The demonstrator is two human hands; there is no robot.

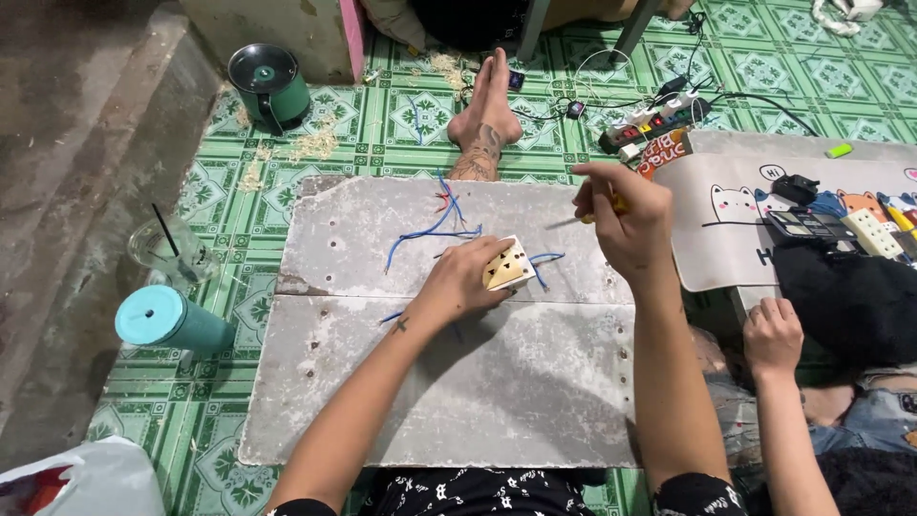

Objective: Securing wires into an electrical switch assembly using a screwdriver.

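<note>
The left hand (461, 283) rests on a worn grey board (449, 382) laid on the green tiled floor (201, 401); its fingers are curled over a small white socket block (507, 268), holding it down near the middle of the board; blue wires (430, 231) trail from the block toward the far edge. The right hand (626, 218) hovers just right of the block, fingers pressed together round a yellow-handled screwdriver (583, 219) whose metal tip points left toward the block. A bare foot (484, 119) lies beyond the board. At the far right a red and orange snack packet (661, 153) sits at the corner of a pale mat with cat drawings (726, 239), next to a power strip (650, 119); another person's hand (772, 334) rests beside the mat. To the left stand a teal lidded cup (172, 323), a clear plastic cup with a straw (172, 250) and a green round can (270, 86).
</note>
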